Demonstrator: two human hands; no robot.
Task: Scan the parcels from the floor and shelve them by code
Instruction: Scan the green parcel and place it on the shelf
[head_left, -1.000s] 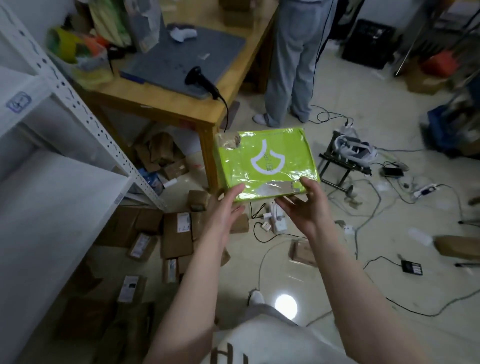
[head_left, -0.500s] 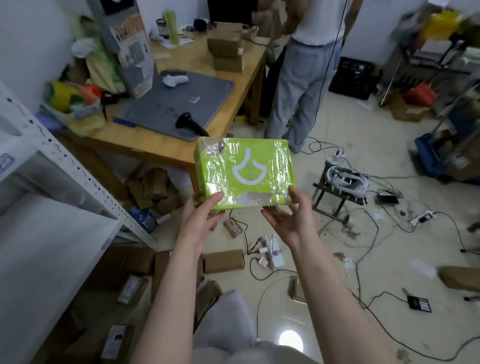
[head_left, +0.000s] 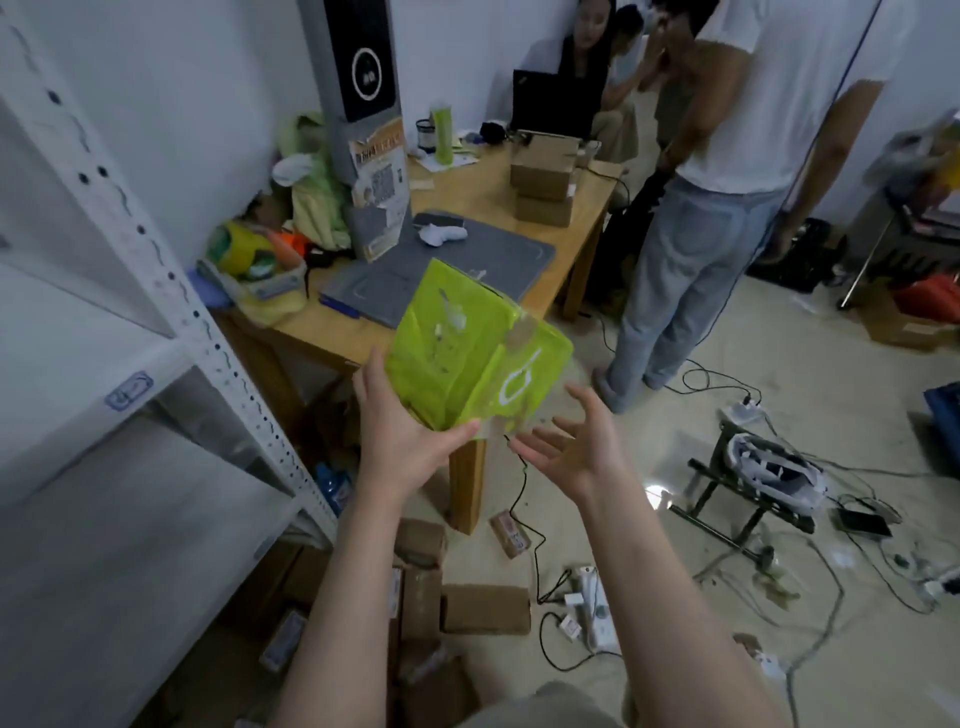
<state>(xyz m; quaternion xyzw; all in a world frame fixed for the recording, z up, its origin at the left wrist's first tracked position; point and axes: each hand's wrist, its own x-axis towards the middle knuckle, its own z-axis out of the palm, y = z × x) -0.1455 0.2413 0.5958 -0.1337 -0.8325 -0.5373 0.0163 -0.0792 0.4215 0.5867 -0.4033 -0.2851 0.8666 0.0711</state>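
Note:
A bright green parcel (head_left: 457, 353) wrapped in clear film is tilted up on one corner over the near end of the wooden table (head_left: 483, 208). My left hand (head_left: 400, 431) holds it from below and on its left side, thumb along the bottom edge. My right hand (head_left: 566, 447) hovers just under the parcel's lower right corner with fingers spread and holds nothing. A white handheld scanner (head_left: 441, 236) lies on the grey pad (head_left: 519, 260) on the table. Several brown parcels (head_left: 485, 608) lie on the floor below.
A white metal shelf rack (head_left: 156, 312) stands at my left. A person in jeans (head_left: 691, 260) stands by the table's far right corner. Cables, power strips and a small stand (head_left: 753, 483) cover the floor on the right. Boxes (head_left: 545, 182) sit on the table.
The view has lifted from the floor toward the table. The green parcel went from lying flat in both hands to tipped up on a corner. My right hand has let go and opened.

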